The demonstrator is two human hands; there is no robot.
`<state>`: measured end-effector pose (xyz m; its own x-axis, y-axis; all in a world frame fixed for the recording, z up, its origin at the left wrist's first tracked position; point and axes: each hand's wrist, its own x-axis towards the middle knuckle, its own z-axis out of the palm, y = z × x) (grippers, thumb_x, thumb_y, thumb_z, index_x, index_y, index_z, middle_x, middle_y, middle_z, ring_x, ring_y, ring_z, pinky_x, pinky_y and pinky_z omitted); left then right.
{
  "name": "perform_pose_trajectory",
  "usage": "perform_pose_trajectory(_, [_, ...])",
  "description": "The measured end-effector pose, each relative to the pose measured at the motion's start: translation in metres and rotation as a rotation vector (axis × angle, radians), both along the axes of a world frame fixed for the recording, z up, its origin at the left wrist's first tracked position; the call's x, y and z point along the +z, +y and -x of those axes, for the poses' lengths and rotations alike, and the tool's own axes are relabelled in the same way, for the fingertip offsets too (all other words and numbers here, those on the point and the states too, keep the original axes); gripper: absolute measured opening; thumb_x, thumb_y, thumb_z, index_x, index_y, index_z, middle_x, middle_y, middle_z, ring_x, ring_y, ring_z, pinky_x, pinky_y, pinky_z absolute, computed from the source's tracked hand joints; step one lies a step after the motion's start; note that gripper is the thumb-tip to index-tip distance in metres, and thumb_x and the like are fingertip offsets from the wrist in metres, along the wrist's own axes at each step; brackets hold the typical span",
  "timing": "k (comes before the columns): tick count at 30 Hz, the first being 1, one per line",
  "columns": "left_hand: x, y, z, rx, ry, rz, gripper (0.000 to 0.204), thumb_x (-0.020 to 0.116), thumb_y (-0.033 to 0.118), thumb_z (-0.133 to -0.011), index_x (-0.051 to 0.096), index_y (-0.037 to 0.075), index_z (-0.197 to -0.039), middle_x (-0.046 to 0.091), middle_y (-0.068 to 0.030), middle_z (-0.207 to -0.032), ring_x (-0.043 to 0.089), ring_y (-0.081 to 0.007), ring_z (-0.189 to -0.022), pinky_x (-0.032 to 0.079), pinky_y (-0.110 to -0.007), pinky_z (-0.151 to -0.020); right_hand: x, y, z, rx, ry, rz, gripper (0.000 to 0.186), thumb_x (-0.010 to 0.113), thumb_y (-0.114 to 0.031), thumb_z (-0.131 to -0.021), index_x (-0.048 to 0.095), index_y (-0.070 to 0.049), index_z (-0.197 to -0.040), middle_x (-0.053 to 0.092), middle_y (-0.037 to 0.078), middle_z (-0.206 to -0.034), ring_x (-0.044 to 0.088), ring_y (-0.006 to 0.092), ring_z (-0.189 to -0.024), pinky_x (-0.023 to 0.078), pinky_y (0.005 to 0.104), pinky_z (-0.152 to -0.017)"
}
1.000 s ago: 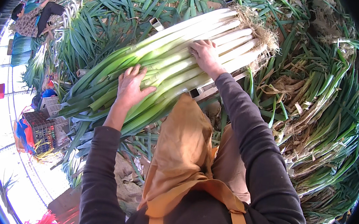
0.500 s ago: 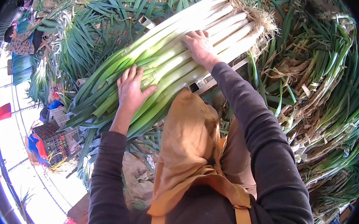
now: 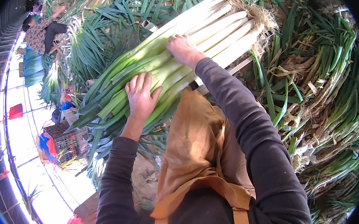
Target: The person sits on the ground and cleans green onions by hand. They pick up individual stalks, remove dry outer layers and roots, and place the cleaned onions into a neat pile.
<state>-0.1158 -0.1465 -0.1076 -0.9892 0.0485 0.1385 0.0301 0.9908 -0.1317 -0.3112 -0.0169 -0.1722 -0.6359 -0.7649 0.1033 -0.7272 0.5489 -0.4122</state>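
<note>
Two bare hands on one stack. Large bundle of long leeks, white in the shaft and green in the leaf [image 3: 170,68], lies aslant atop a pale frame of square tubing [image 3: 241,65], covering most of it; one hollow tube end [image 3: 149,25] shows at the frame's far edge. Straw-coloured fibrous roots [image 3: 263,23] at upper R. end; loose dark-green leaves [image 3: 112,90] at lower L.

Change, cf. approx. ½ sec. ago: R. hand [image 3: 184,50] has slid along the stalks toward the leaf end, now at the white-to-green transition; L. hand [image 3: 141,96] has shifted slightly toward the near edge. Gap btwn. hands narrower; stack w/o clear shift on frame. Judged meaning: handling has passed from shafts to mid-length, w/ bundle prob. still being evened; no tie visible around it.

Pose: L. hand palm down on leaf bases, fingers spread, thumb well apart, gripping nothing. R. hand back up, fingers bent over the stalks; undersides hidden, so cannot tell whether they grip. R. forearm, dark-sleeved [image 3: 240,109], crosses frame's near edge diagonally from lower R.; L. forearm, same cloth [image 3: 119,171], rises steeply. Tan apron [image 3: 193,130] just beside near edge.
</note>
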Motion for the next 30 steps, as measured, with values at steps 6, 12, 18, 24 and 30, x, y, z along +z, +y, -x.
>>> perform_pose_trajectory(6, [0.013, -0.004, 0.004, -0.076, -0.02, -0.068, 0.044, 0.073, 0.032, -0.08, 0.066, 0.005, -0.115, 0.06, -0.0144, -0.124, 0.052, -0.0329, -0.116, 0.039, -0.049, -0.097, 0.01, 0.007, 0.01, -0.107, 0.172, 0.412, 0.017, 0.069, -0.01, -0.074, 0.064, -0.007, -0.089, 0.058, 0.01, -0.096, 0.058, 0.0296, -0.098, 0.046, 0.0435, -0.088])
perform_pose_trajectory(12, [0.042, -0.031, 0.055, -0.071, 0.088, -0.09, 0.067, 0.077, 0.018, -0.076, 0.052, 0.008, -0.137, 0.059, -0.0118, -0.128, 0.051, -0.0292, -0.122, 0.035, -0.046, -0.105, 0.011, 0.012, -0.006, 0.016, 0.08, 0.397, 0.019, 0.069, -0.01, -0.07, 0.062, -0.006, -0.087, 0.056, 0.009, -0.094, 0.058, 0.0294, -0.096, 0.046, 0.0416, -0.087])
perform_pose_trajectory(18, [0.06, -0.027, 0.092, 0.044, -0.322, 0.055, 0.064, 0.078, 0.02, -0.073, 0.055, 0.008, -0.131, 0.059, -0.0115, -0.117, 0.054, -0.0284, -0.114, 0.039, -0.044, -0.099, 0.031, 0.015, -0.018, 0.002, 0.148, 0.331, 0.018, 0.069, -0.012, -0.071, 0.063, -0.009, -0.087, 0.057, 0.008, -0.096, 0.061, 0.0258, -0.093, 0.046, 0.0382, -0.084])
perform_pose_trajectory(24, [0.111, -0.024, 0.099, -0.062, -0.137, 0.096, 0.064, 0.073, 0.014, -0.067, 0.058, 0.005, -0.129, 0.061, -0.0124, -0.107, 0.057, -0.027, -0.107, 0.042, -0.041, -0.094, 0.057, 0.032, -0.002, 0.027, 0.222, 0.592, 0.027, 0.069, -0.017, -0.079, 0.066, -0.012, -0.105, 0.061, 0.005, -0.104, 0.063, 0.0248, -0.097, 0.047, 0.0386, -0.086])
perform_pose_trajectory(30, [0.103, -0.03, 0.089, 0.119, -0.521, -0.53, 0.066, 0.069, 0.012, -0.063, 0.059, -0.01, -0.124, 0.065, -0.0239, -0.112, 0.065, -0.0269, -0.105, 0.048, -0.033, -0.094, 0.043, 0.042, -0.007, 0.136, -0.06, 0.127, 0.038, 0.074, -0.035, -0.079, 0.065, -0.02, -0.113, 0.066, 0.002, -0.106, 0.059, 0.0236, -0.112, 0.041, 0.0505, -0.092])
